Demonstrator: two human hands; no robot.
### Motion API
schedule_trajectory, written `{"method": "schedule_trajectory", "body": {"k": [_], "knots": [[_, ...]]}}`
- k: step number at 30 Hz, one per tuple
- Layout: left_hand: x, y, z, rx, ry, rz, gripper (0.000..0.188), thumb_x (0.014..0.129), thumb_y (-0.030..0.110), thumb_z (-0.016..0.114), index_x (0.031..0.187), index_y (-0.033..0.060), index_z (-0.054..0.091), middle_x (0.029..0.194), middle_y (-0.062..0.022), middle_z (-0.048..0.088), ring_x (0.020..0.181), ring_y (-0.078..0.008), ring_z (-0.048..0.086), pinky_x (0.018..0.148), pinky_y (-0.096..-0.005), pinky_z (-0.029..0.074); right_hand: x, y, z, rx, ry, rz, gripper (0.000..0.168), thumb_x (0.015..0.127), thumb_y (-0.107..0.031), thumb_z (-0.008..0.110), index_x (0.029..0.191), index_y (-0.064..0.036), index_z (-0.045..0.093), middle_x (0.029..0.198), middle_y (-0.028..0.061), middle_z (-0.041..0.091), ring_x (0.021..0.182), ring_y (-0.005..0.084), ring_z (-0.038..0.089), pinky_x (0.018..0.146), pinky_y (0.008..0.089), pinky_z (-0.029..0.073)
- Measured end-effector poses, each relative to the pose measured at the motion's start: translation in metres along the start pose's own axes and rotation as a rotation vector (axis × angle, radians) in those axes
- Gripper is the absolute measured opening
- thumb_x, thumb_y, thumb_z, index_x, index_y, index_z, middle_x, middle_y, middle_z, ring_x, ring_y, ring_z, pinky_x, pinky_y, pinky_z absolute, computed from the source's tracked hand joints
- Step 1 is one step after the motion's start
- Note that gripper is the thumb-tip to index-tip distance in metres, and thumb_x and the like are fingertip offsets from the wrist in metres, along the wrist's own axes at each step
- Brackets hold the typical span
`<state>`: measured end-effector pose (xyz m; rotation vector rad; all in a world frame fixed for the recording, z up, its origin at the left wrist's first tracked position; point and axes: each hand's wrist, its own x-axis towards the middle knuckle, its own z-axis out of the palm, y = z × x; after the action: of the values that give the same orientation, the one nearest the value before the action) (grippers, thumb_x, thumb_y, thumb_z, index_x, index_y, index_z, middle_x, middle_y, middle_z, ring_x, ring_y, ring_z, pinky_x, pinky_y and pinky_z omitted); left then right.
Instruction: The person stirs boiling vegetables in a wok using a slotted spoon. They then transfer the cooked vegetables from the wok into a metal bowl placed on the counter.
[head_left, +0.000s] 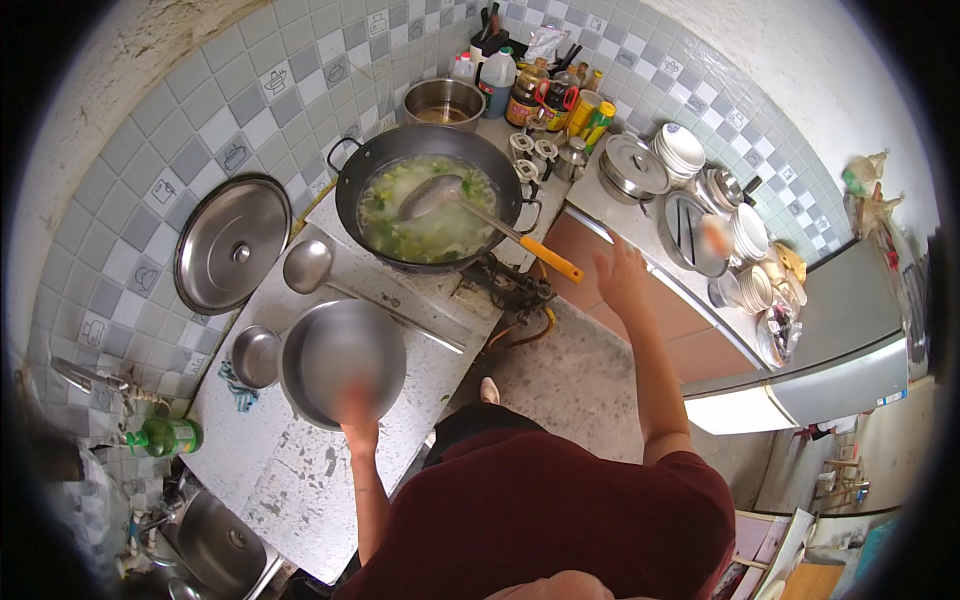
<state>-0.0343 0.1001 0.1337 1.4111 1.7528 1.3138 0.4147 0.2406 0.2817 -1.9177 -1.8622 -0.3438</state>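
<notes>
My left hand (358, 409) is over the near rim of a deep metal basin (292, 352) on the white counter. A blur covers its fingers and the basin's inside, so its grip is hidden. My right hand (622, 274) hangs in the air with fingers apart, just right of the orange handle (551, 259) of a ladle and not on it. The ladle's metal bowl (431, 196) rests in a large dark wok (352, 169) of pale soup with green leaves (409, 236).
A long-handled metal ladle (307, 268), a small metal bowl (256, 356) and a striped cloth (241, 394) lie left. A large lid (234, 244) leans on the tiles. Behind the wok stand a steel pot (444, 94) and bottles (497, 79). Stacked bowls (679, 150) line the right counter.
</notes>
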Motion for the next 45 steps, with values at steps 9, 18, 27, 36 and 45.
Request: {"method": "schedule_trajectory", "body": {"k": [9,18,27,36,45], "knots": [[-0.020,0.023,-0.003,-0.069,0.121,-0.028,0.028,0.100,0.017,0.046,0.114,-0.0039,0.059,0.105,-0.0103,0.063,0.095,-0.0205,0.056,0.083,-0.0350,0.046,0.043,-0.071,0.051,0.083,-0.550,-0.251,0.059,0.082,-0.005,0.058,0.137,-0.007,0.038,0.100,0.0204,0.062,0.090,0.0390,0.063,0.076,0.0464,0.052],[-0.026,0.012,0.052,0.048,0.168,-0.198,0.020,0.086,-0.006,0.055,0.103,-0.0031,0.065,0.092,-0.0160,0.069,0.084,-0.0228,0.068,0.074,-0.0320,0.053,0.100,-0.012,-0.046,0.522,-0.642,-0.381,0.054,0.092,-0.012,0.052,0.144,-0.016,0.039,0.081,0.0135,0.060,0.069,0.0288,0.060,0.063,0.0397,0.050],[-0.013,0.026,0.075,0.085,0.097,-0.156,0.020,0.086,-0.005,0.055,0.104,-0.0021,0.064,0.093,-0.0174,0.068,0.083,-0.0254,0.068,0.074,-0.0333,0.053,0.085,-0.019,-0.088,0.674,-1.204,-0.050,0.045,0.095,-0.017,0.049,0.140,-0.014,0.043,0.068,0.0008,0.049,0.050,0.0084,0.047,0.043,0.0248,0.040],[-0.006,0.028,0.071,0.118,0.071,-0.096,0.019,0.087,-0.004,0.056,0.104,-0.0011,0.064,0.092,-0.0177,0.068,0.081,-0.0269,0.068,0.074,-0.0341,0.053,0.066,-0.020,-0.006,0.737,-0.734,-0.494,0.045,0.093,-0.012,0.053,0.136,-0.005,0.043,0.089,0.0235,0.064,0.070,0.0402,0.061,0.068,0.0440,0.048],[-0.008,0.021,0.056,0.473,0.089,-0.133,0.030,0.083,0.006,0.064,0.112,0.0017,0.059,0.119,-0.0199,0.059,0.115,-0.0375,0.053,0.096,-0.0461,0.042,0.080,-0.035,0.008,0.699,-0.582,-0.308,0.047,0.094,-0.010,0.052,0.139,-0.008,0.039,0.079,0.0238,0.060,0.068,0.0372,0.060,0.068,0.0426,0.048]]}}
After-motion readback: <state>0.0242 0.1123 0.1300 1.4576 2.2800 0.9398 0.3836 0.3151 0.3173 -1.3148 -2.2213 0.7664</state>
